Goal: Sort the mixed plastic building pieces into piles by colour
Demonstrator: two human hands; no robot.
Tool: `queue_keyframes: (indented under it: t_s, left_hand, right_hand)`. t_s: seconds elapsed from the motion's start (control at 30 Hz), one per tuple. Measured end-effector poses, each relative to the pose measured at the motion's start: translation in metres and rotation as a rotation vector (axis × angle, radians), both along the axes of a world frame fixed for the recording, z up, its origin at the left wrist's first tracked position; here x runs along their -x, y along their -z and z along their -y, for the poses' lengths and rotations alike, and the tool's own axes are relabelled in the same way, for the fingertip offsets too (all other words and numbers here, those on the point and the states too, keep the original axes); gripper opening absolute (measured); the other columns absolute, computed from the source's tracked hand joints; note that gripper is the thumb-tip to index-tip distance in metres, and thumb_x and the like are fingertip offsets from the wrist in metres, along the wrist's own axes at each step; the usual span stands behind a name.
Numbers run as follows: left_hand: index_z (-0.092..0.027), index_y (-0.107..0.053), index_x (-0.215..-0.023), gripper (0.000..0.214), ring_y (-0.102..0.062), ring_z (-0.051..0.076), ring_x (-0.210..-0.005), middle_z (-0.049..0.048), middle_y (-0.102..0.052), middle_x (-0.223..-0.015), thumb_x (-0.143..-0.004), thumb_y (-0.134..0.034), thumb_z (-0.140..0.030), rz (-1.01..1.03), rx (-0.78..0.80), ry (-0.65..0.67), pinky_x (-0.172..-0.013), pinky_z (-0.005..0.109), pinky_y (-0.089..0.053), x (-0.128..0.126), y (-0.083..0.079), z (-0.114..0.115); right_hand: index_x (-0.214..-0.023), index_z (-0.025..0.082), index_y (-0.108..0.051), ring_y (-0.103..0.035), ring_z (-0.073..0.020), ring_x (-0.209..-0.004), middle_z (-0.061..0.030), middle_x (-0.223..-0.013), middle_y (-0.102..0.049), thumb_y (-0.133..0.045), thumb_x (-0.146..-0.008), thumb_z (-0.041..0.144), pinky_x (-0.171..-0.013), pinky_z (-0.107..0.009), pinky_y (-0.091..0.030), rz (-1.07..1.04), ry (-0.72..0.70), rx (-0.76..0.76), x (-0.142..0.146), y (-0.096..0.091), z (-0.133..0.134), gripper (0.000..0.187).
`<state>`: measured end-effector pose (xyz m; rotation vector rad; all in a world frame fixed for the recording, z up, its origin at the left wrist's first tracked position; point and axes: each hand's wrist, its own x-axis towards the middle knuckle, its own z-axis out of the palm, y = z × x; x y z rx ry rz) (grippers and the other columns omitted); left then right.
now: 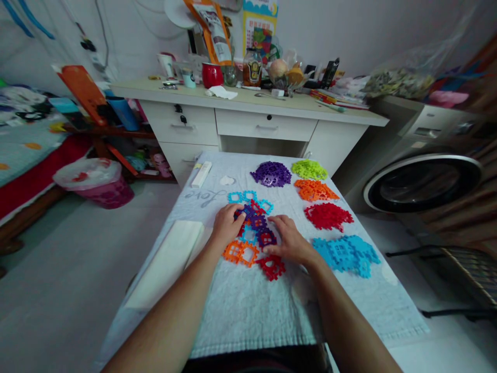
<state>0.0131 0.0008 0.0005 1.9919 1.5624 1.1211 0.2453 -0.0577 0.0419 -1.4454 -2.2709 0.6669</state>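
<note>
Toy patch: flat plastic toy pieces with bumpy sides, in purple, red, orange and blue (254,221), lie in the middle of the pale blue cloth (248,311), between the two hands.
Left hand: the left hand (228,226) is bent, thumb and fingers at the patch's top left; I cannot tell if it pinches a piece.
Right hand: the right hand (289,242) is partly open, fingers curved round the patch's right side; no piece shows in its grip.
Fitting bumps: it seems best to keep the patch flat, line up bumps with gaps, and press softly while the other hand holds it still.
Piles: the bright blue plastic pile (344,253) sits near the right arm, so swing wide of it; the red plastic pile (329,216) is behind it.
Cloth edge: plain cloth shows between patch and front edge. The long white block (166,264) limits the left arm.
</note>
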Motion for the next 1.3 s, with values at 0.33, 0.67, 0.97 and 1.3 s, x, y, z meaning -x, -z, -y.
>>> queue_keyframes:
  t_s: [0.33, 0.67, 0.97, 1.3]
  left_hand:
    - [-0.022, -0.066, -0.100, 0.018, -0.063, 0.023, -0.105, 0.0059, -0.069, -0.108, -0.085, -0.056, -0.027, -0.008, 0.001, 0.000, -0.099, 0.041, -0.048, -0.001, 0.001, 0.000]
    - [-0.023, -0.066, -0.100, 0.019, -0.063, 0.023, -0.105, 0.0051, -0.069, -0.108, -0.085, -0.056, -0.029, -0.022, 0.003, 0.002, -0.099, 0.040, -0.048, 0.000, 0.002, 0.000]
    - [-0.021, -0.066, -0.099, 0.020, -0.063, 0.023, -0.104, 0.0063, -0.069, -0.108, -0.084, -0.056, -0.029, -0.033, -0.003, 0.008, -0.098, 0.042, -0.047, 0.000, 0.003, -0.002]
    - [-0.022, -0.066, -0.100, 0.022, -0.063, 0.023, -0.103, 0.0060, -0.069, -0.107, -0.084, -0.055, -0.032, -0.026, -0.004, 0.017, -0.097, 0.042, -0.048, 0.000, 0.003, -0.002]
  right_hand:
    - [-0.155, 0.022, -0.023, -0.026, -0.0339, -0.143, -0.0166, -0.156, -0.029, -0.086, -0.058, 0.037, -0.116, -0.051, -0.023, 0.089, -0.151, 0.208, 0.000, -0.015, 0.019, 0.117]
    - [-0.135, 0.014, -0.053, -0.064, -0.0200, -0.096, -0.0129, -0.118, -0.065, -0.073, -0.075, 0.018, -0.090, -0.034, -0.048, 0.021, 0.163, 0.154, 0.002, -0.020, 0.004, 0.063]
    - [-0.100, 0.019, -0.068, -0.064, -0.0179, -0.083, -0.0047, -0.088, -0.070, -0.047, -0.091, 0.018, -0.080, -0.030, -0.047, -0.116, 0.238, 0.029, -0.001, -0.021, 0.005, 0.022]
    - [-0.095, 0.019, -0.068, -0.054, -0.0140, -0.062, 0.0002, -0.069, -0.060, -0.062, -0.080, 0.033, -0.059, -0.025, -0.041, -0.171, 0.529, -0.151, -0.078, -0.057, -0.011, 0.022]
